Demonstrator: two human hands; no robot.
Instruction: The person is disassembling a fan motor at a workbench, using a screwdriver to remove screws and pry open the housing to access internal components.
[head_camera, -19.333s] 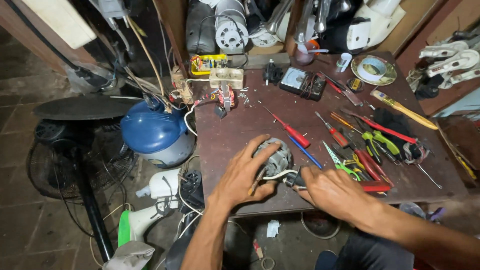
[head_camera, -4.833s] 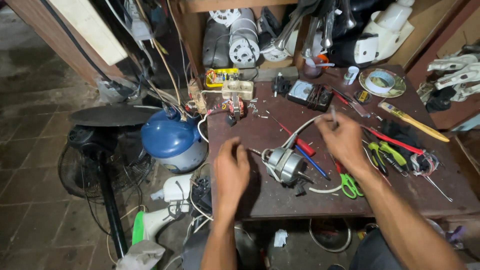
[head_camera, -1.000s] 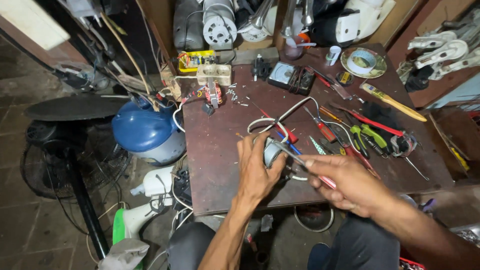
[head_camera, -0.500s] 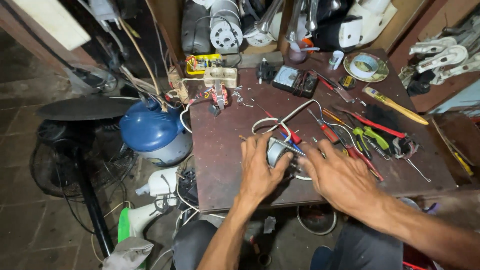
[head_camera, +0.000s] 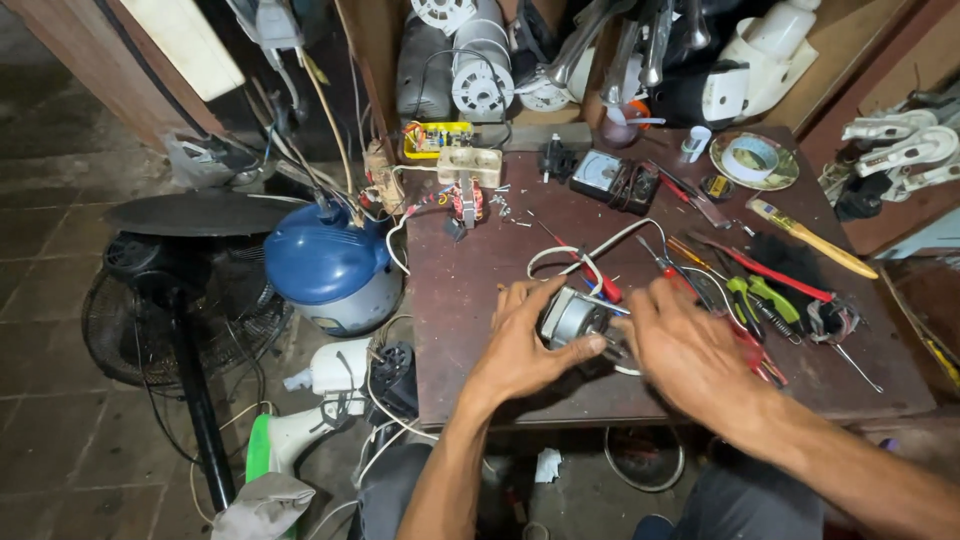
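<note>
Grey metal motor (head_camera: 572, 318) at table (head_camera: 470, 350) centre, clasped from nine o'clock by left hand (head_camera: 525, 345), thumb beneath for steadying — right hand (head_camera: 690, 350) at three o'clock, fingers spread, blurred, grip not discernible. Red-handled screwdriver (head_camera: 598, 277) at twelve o'clock — within reach.

Dark tiled floor (head_camera: 60, 300), brown worktable (head_camera: 470, 350), dim light.

place: repair workshop | evidence: worn bench (head_camera: 470, 330) strewn with screwdrivers (head_camera: 590, 268), pliers (head_camera: 755, 300), meter (head_camera: 606, 176), tape roll (head_camera: 752, 157) | around: fan motors (head_camera: 480, 75) (shelved behind), blue fan housing (head_camera: 325, 262), loose wires (head_camera: 395, 240), standing fan (head_camera: 170, 290)
</note>
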